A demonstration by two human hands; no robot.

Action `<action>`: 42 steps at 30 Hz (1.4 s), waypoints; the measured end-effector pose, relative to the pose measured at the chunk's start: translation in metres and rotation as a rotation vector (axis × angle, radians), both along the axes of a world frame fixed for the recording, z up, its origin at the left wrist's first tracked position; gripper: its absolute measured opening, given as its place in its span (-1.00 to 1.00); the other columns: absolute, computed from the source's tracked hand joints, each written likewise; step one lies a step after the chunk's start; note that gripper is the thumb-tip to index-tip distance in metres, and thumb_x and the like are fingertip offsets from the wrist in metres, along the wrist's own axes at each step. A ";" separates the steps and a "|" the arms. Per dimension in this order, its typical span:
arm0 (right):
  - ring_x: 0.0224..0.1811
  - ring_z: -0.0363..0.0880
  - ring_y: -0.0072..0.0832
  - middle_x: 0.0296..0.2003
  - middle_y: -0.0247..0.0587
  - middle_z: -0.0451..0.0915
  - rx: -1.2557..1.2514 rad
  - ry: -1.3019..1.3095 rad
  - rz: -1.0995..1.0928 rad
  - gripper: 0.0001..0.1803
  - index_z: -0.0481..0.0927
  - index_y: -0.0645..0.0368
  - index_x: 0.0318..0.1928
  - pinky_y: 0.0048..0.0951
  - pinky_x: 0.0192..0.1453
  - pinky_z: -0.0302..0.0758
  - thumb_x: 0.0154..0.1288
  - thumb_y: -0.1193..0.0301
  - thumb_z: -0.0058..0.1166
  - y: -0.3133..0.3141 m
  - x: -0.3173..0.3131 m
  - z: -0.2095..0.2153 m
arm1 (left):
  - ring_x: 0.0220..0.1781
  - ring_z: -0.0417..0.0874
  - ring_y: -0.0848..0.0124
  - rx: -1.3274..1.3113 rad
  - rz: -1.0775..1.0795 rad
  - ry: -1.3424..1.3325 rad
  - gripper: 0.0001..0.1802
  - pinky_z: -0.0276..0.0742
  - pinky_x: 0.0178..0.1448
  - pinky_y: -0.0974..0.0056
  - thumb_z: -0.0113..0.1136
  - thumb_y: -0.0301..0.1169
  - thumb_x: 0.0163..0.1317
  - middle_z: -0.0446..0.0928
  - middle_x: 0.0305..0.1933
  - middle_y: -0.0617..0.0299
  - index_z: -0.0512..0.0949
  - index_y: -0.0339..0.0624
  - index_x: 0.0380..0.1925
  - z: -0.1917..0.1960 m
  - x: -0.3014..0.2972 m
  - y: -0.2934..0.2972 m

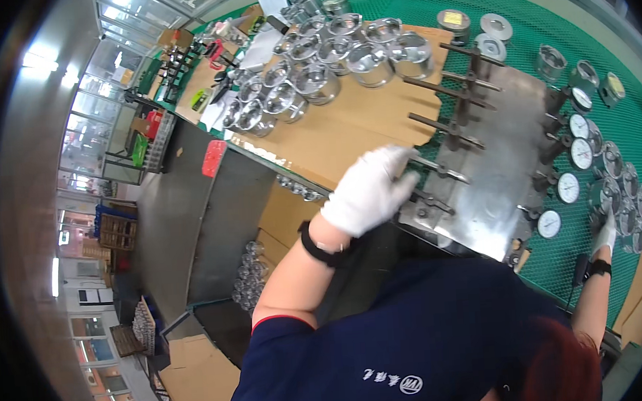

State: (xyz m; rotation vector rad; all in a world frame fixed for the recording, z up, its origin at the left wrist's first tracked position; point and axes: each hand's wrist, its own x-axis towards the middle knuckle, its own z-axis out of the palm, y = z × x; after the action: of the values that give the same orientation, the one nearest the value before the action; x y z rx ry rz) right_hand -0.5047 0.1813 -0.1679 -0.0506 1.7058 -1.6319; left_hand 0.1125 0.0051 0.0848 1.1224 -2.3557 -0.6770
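Observation:
My left hand (368,190), in a white glove, is at the left side of a steel fixture plate (506,163). Its curled fingers and thumb close around the outer end of the nearest metal rod (442,169). Several similar rods stick out from the plate's left edge. My right hand (605,236), also gloved, reaches to a cluster of shiny metal cup-shaped parts (606,195) at the far right; its fingertips are partly hidden among them. Several round white dial gauges (568,187) stand between the plate and that cluster.
Many more metal cups (315,83) stand on brown cardboard (364,128) at the back left. Flat metal discs (496,26) and single cups lie on the green mesh mat (412,4). A red tag (214,158) hangs at the bench edge. Tools and papers lie farther left.

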 end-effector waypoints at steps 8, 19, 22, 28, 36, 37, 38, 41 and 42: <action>0.26 0.54 -0.17 0.31 -0.01 0.48 -0.022 -0.035 -0.292 -0.42 0.34 0.05 0.48 -0.22 0.35 0.45 0.55 0.16 -0.02 0.119 0.042 -0.017 | 0.23 0.62 -0.11 -0.158 0.736 -0.553 -0.34 0.55 0.31 -0.01 0.16 -0.13 0.29 0.56 0.23 -0.17 0.42 -0.20 0.34 -0.069 0.224 -0.207; 0.50 0.27 -0.09 0.45 0.04 0.30 -0.029 -0.120 -0.580 -0.31 0.14 0.10 0.58 -0.19 0.58 0.21 0.59 0.13 -0.07 0.192 0.139 -0.024 | 0.31 0.59 -0.08 -0.015 0.825 -0.772 -0.39 0.51 0.35 -0.03 0.10 -0.25 0.24 0.52 0.31 -0.17 0.45 -0.04 0.33 -0.033 0.313 -0.305; 0.41 0.36 -0.16 0.38 -0.03 0.38 -0.036 -0.083 -0.571 -0.36 0.26 0.07 0.54 -0.23 0.52 0.27 0.58 0.13 -0.04 0.194 0.128 -0.031 | 0.36 0.57 -0.04 0.221 0.563 -0.841 -0.22 0.49 0.40 0.03 0.20 -0.29 0.09 0.46 0.42 -0.05 0.39 0.04 0.42 -0.058 0.362 -0.321; 0.24 0.47 -0.27 0.28 -0.12 0.47 -0.010 -0.071 -0.481 -0.41 0.37 0.05 0.47 -0.34 0.36 0.38 0.55 0.13 0.02 0.165 0.114 -0.034 | 0.44 0.49 0.00 0.220 0.635 -0.779 -0.32 0.42 0.48 0.08 0.01 -0.43 0.27 0.43 0.44 -0.08 0.35 0.00 0.46 -0.031 0.321 -0.300; 0.31 0.45 -0.14 0.39 0.00 0.38 0.024 0.027 -0.222 -0.37 0.33 -0.02 0.50 -0.22 0.33 0.40 0.52 0.08 0.02 0.103 0.129 0.001 | 0.31 0.60 -0.06 0.243 0.683 -0.749 -0.37 0.52 0.38 0.06 0.18 -0.34 0.16 0.57 0.26 -0.22 0.48 -0.22 0.28 -0.039 0.340 -0.281; 0.31 0.45 -0.14 0.40 0.00 0.37 0.011 0.037 -0.218 -0.37 0.33 -0.02 0.50 -0.22 0.33 0.40 0.52 0.08 0.01 0.110 0.125 0.003 | 0.30 0.60 -0.06 0.258 0.703 -0.709 -0.35 0.52 0.38 0.06 0.22 -0.31 0.13 0.57 0.25 -0.22 0.48 -0.23 0.28 -0.038 0.336 -0.270; 0.30 0.45 -0.14 0.41 0.00 0.36 -0.002 0.046 -0.212 -0.37 0.33 -0.02 0.50 -0.22 0.34 0.40 0.53 0.07 0.00 0.119 0.123 0.005 | 0.30 0.60 -0.07 0.262 0.712 -0.693 -0.34 0.52 0.38 0.07 0.24 -0.30 0.12 0.58 0.24 -0.24 0.47 -0.27 0.28 -0.039 0.330 -0.258; 0.30 0.46 -0.16 0.42 -0.02 0.36 0.033 0.059 -0.224 -0.37 0.32 -0.04 0.50 -0.23 0.33 0.39 0.52 0.07 -0.02 0.125 0.113 -0.004 | 0.29 0.61 -0.09 0.289 0.737 -0.655 -0.29 0.52 0.38 0.08 0.27 -0.27 0.10 0.58 0.21 -0.30 0.44 -0.37 0.27 -0.047 0.328 -0.219; 0.30 0.46 -0.16 0.42 -0.03 0.36 0.033 0.047 -0.212 -0.37 0.32 -0.05 0.50 -0.24 0.33 0.39 0.52 0.07 -0.02 0.126 0.112 -0.005 | 0.28 0.61 -0.09 0.300 0.717 -0.660 -0.31 0.53 0.37 0.08 0.25 -0.26 0.12 0.58 0.19 -0.31 0.44 -0.39 0.25 -0.043 0.321 -0.201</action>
State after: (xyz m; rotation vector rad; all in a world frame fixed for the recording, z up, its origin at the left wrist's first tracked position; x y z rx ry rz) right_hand -0.3924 0.3074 -0.1728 0.1124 1.8251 -1.7671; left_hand 0.4332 -0.1963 0.0422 2.4548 -2.0757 -0.4288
